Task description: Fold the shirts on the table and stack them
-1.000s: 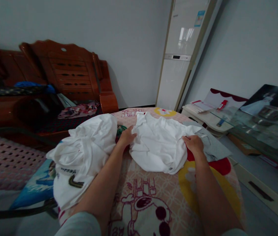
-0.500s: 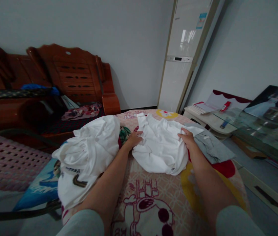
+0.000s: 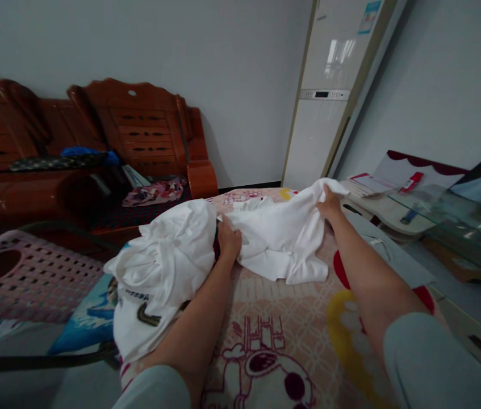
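White shirt (image 3: 283, 241) hung partly lifted between a person's two bare hands above the far half of a bench (image 3: 304, 309) draped in a pink cartoon-print cloth (image 3: 261, 301). The left hand (image 3: 229, 241) had its grip closed on the shirt's near-left edge, knuckles upward, just beside a bunched white garment (image 3: 167, 255) with dark lettering. The right hand (image 3: 329, 203), farther from the body and higher, had its grip pinched on the opposite upper corner, pulling that side up so that the fabric fell in loose folds, its lower hem meeting the cloth. Beneath the right forearm lay a pale gray garment (image 3: 387, 247), near the bench's right edge. A cartoon dog's outline showed on the cloth between the forearms. Beyond the bench stood a carved wooden settee (image 3: 142, 130), a floral cloth (image 3: 155, 191) crumpled on its seat, and a tall white floor-standing air conditioner (image 3: 319, 133). To the left was a pink woven chair back (image 3: 48, 278), partly behind the bunched garment.
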The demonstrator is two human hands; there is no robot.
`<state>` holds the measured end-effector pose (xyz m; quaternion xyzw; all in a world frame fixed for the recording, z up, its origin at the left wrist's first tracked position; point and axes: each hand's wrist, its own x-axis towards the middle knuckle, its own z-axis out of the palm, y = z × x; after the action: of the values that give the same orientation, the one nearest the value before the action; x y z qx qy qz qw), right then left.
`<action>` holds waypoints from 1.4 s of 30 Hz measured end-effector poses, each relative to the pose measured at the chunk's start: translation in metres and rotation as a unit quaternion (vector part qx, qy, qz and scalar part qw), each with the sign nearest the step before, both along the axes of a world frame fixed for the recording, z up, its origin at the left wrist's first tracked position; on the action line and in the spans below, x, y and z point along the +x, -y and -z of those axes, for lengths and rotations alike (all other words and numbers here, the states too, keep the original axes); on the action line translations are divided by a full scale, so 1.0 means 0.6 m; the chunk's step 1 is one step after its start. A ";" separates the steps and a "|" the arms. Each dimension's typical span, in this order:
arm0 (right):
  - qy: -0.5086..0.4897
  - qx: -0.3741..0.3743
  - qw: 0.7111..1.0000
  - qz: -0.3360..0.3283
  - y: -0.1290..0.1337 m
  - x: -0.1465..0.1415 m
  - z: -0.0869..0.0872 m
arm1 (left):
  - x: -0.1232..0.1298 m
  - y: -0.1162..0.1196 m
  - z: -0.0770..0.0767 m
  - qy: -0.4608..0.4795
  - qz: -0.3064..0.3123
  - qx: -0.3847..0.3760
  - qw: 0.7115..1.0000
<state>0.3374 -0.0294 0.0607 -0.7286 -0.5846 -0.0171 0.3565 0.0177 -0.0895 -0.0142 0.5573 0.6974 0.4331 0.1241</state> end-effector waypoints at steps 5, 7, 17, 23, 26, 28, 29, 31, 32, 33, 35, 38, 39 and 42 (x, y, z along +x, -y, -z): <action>0.032 -0.118 0.992 0.014 0.072 -0.017 0.059 | -0.006 -0.011 0.015 -0.020 0.052 -0.021 0.998; 0.063 -0.123 0.990 -0.022 0.116 -0.041 0.067 | -0.006 -0.013 0.018 -0.028 0.055 -0.029 0.998; 0.190 -0.149 0.967 -0.078 0.303 -0.174 0.069 | 0.012 0.029 -0.011 -0.163 0.075 0.048 0.983; 0.180 -0.183 0.964 -0.064 0.301 -0.167 0.093 | 0.030 0.094 -0.018 -0.292 0.206 -0.022 0.934; 0.153 -0.202 0.965 -0.069 0.294 -0.151 0.092 | 0.023 0.118 -0.007 -0.313 0.202 -0.019 0.928; 0.135 -0.200 0.967 -0.081 0.294 -0.146 0.093 | 0.019 0.125 0.000 -0.307 0.193 -0.012 0.932; 0.128 -0.194 0.969 -0.085 0.295 -0.145 0.095 | 0.018 0.126 0.003 -0.303 0.198 -0.011 0.932; 0.113 -0.176 0.974 -0.088 0.294 -0.145 0.100 | 0.020 0.123 0.008 -0.296 0.214 -0.014 0.931; 0.099 -0.164 0.977 -0.089 0.293 -0.144 0.103 | 0.020 0.120 0.010 -0.290 0.219 -0.016 0.931; 0.073 -0.152 0.981 -0.091 0.289 -0.139 0.106 | 0.020 0.115 0.010 -0.278 0.221 -0.017 0.935; -0.029 -0.122 0.987 -0.097 0.281 -0.121 0.108 | 0.016 0.105 0.010 -0.232 0.220 -0.012 0.947; -0.255 -0.052 0.962 -0.076 0.271 -0.075 0.103 | 0.001 0.089 0.004 -0.146 0.218 0.016 0.965; -0.308 -0.027 0.949 -0.065 0.270 -0.061 0.100 | -0.005 0.086 0.002 -0.126 0.219 0.025 0.967; -0.329 -0.014 0.941 -0.074 0.278 -0.046 0.088 | -0.014 0.082 -0.003 -0.094 0.226 0.037 0.969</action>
<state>0.3099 -0.1963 0.0077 -0.6530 -0.4874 0.2581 0.5190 0.0090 -0.1387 -0.0121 0.7429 0.5453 0.3653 0.1315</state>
